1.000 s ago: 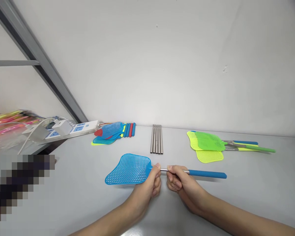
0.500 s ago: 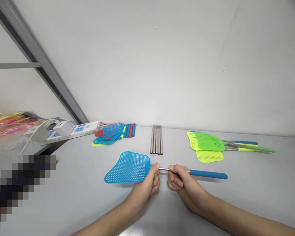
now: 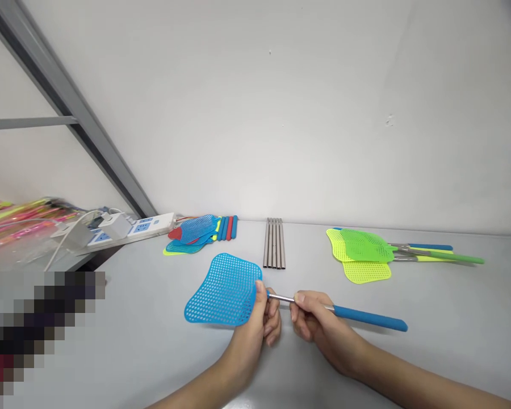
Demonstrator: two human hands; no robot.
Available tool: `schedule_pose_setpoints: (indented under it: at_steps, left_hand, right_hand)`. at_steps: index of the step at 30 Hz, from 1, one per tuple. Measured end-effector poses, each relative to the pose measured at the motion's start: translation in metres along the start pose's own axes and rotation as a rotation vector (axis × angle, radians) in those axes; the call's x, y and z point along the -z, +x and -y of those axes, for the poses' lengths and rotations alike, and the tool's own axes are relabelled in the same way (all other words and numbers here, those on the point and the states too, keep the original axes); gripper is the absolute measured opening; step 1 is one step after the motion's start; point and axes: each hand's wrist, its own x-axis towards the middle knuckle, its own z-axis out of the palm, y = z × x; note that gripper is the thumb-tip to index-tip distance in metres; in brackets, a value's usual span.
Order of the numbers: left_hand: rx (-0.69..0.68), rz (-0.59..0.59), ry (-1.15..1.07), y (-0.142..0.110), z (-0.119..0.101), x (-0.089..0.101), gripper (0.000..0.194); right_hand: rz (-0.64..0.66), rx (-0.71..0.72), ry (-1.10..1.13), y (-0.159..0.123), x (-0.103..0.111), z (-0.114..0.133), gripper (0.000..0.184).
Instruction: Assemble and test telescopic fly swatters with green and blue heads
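Note:
A blue fly swatter (image 3: 223, 292) with a perforated head, a thin metal shaft and a blue grip is held across the front of the table. My left hand (image 3: 262, 315) is closed on the neck of its head, thumb on top. Around the shaft, just short of the blue grip, my right hand (image 3: 317, 318) is closed. Bare shaft shows between the two hands. Behind them lie several metal tubes (image 3: 274, 244) side by side. On the right, a pile of assembled fly swatters (image 3: 366, 247) in green, yellow and blue rests on the table.
Back left, loose swatter heads (image 3: 196, 230) are stacked beside a row of coloured grips (image 3: 227, 228). A white power strip (image 3: 149, 224) with plugs and cables runs along the left side. Bagged colourful items (image 3: 25, 218) lie beyond it. A wall (image 3: 281, 113) closes off the back.
The swatter has tilted, its grip end swinging lower and to the right. My left thumb has shifted onto the head's edge, and its fingers have loosened slightly. The view has shifted a little.

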Motion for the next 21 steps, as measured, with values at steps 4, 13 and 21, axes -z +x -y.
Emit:
schedule_pose_setpoints:
  at_steps: [4, 13, 21]
  left_hand:
    - [-0.021, 0.0, 0.04, -0.002, 0.001, 0.0, 0.046]
    - [-0.085, 0.118, 0.345, -0.008, 0.006, 0.0, 0.051]
    - [-0.103, 0.218, 0.409, -0.014, -0.003, -0.001, 0.048]
  right_hand:
    - [0.012, 0.01, -0.021, -0.001, 0.001, -0.002, 0.034]
    - [0.07, 0.008, -0.085, -0.003, 0.001, -0.006, 0.042]
    - [0.072, 0.068, -0.149, -0.006, 0.001, -0.006, 0.043]
